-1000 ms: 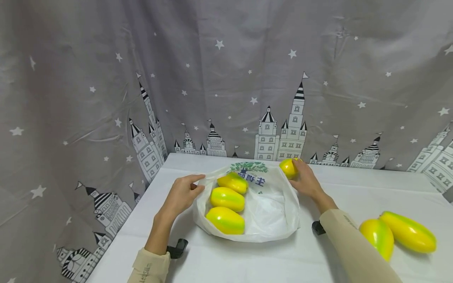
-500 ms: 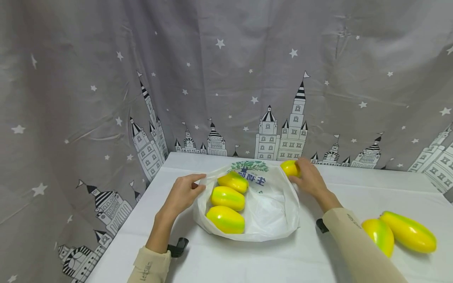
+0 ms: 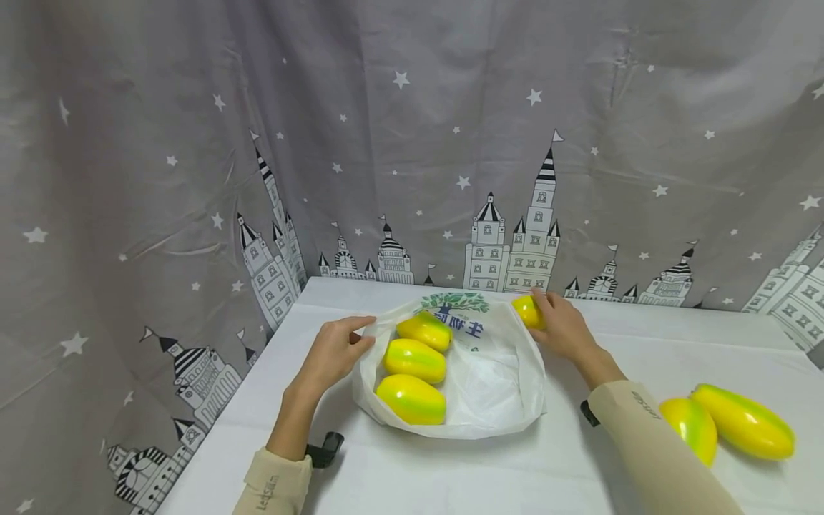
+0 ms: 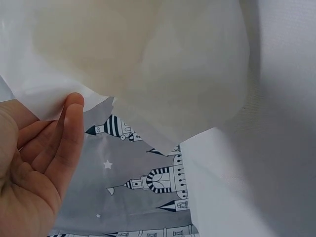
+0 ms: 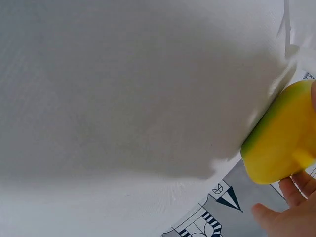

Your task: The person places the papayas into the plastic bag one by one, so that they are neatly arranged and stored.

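A white plastic bag (image 3: 489, 386) lies with its mouth spread wide, a green tree and blue characters printed on its far side. Inside, along its left, are three yellow-green papayas, the far papaya (image 3: 425, 332), the middle papaya (image 3: 415, 361) and the near papaya (image 3: 410, 399). My left hand (image 3: 331, 355) pinches the bag's left edge; the left wrist view has the thin film (image 4: 54, 98) at the fingertips. My right hand (image 3: 563, 325) grips another papaya (image 3: 526, 312) by the bag's far right corner. The right wrist view shows this papaya's (image 5: 279, 140) green-tinged side, with fingers underneath.
Two more papayas, a rounder papaya (image 3: 689, 429) partly behind the right sleeve and a long papaya (image 3: 743, 422), lie at the right on the white tablecloth (image 3: 489, 476). A grey curtain (image 3: 412, 157) printed with castles and stars hangs behind the table's far edge.
My right hand and forearm have shifted slightly right, and the papaya in that hand has moved a little right and nearer. The left hand and the bag stay about where they were.
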Available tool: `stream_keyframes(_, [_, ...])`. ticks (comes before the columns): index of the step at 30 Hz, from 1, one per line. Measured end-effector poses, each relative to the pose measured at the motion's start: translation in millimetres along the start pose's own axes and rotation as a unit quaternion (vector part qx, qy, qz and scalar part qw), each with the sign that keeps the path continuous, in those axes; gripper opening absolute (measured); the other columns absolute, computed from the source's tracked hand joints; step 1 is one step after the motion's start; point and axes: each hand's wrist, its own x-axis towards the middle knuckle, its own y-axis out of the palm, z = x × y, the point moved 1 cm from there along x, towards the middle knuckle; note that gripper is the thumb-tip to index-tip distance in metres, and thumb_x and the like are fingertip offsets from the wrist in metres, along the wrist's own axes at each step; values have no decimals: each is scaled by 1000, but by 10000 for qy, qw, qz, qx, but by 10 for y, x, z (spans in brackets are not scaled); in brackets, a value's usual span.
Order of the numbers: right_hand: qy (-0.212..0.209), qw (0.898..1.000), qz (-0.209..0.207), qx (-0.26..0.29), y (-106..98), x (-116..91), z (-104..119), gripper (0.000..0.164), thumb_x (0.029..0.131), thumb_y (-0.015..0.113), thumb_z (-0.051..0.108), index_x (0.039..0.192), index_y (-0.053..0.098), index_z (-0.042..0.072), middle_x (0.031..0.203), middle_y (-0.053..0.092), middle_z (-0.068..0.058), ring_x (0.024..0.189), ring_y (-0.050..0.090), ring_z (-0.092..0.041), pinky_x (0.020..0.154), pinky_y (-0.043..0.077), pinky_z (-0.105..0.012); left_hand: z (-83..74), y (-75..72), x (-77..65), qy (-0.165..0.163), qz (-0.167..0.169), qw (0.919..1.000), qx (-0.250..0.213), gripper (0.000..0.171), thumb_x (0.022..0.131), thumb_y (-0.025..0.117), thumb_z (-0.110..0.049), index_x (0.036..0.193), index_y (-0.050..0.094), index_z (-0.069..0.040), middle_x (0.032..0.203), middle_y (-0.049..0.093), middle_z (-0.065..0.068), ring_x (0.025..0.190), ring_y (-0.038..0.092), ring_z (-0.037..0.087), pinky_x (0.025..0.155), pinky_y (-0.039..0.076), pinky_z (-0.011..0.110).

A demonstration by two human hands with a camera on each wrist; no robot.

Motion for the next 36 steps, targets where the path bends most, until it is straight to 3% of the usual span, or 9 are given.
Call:
stream_keyframes(5, [94, 9995, -48, -290, 25, -20, -19, 68, 86, 76, 25, 140, 44, -4, 116, 46, -28, 104, 46, -45, 90, 41, -59, 6, 5, 2, 25, 4, 10000, 7, 41, 92, 68, -6, 132, 61, 0, 126, 64, 17, 88, 66, 22, 72, 58, 30])
stream_keyframes(9, [187, 9994, -229, -187, 40, -37, -24, 66, 85, 77, 22, 136, 47, -6, 121, 47, -30, 110, 45, -45, 95, 39, -61, 3, 10, 7, 40, 28, 10000, 12, 41, 92, 68, -6, 132, 61, 0, 126, 64, 17, 87, 66, 22, 72, 58, 30])
stream_keyframes(18, [580, 9968, 38, 552, 48, -47, -24, 66, 85, 76, 18, 135, 41, -8, 126, 52, -30, 111, 50, -43, 97, 41, -58, -2, -11, 9, 69, 0, 10000, 55, 40, 93, 68, -6, 131, 61, 1, 124, 65, 17, 86, 66, 22, 70, 58, 30])
stream_keyframes(25, [428, 9990, -47, 140, 47, -87, -29, 65, 83, 78, 18, 134, 45, -5, 130, 49, -28, 116, 44, -46, 99, 38, -61, 10, -20, 7, 75, -7, 9999, 83, 40, 93, 68, -6, 131, 61, 1, 125, 64, 18, 87, 67, 24, 71, 58, 31])
stream_keyframes(29, [422, 9989, -102, -161, 52, -126, 0, 67, 84, 77, 21, 139, 47, -2, 122, 48, -28, 111, 43, -46, 94, 42, -60, 15, -19, 7, 59, -10, 9999, 88, 40, 93, 68, -6, 131, 61, 0, 125, 64, 18, 87, 67, 24, 70, 58, 31])
stream_keyframes(36, [773, 9970, -7, 101, 25, -146, 20, 67, 85, 75, 27, 140, 48, 0, 111, 44, -24, 104, 40, -40, 82, 45, -53, 18, -14, 2, 106, -15, 9999, 117, 40, 92, 68, -6, 131, 61, 1, 125, 64, 18, 86, 66, 23, 71, 58, 31])
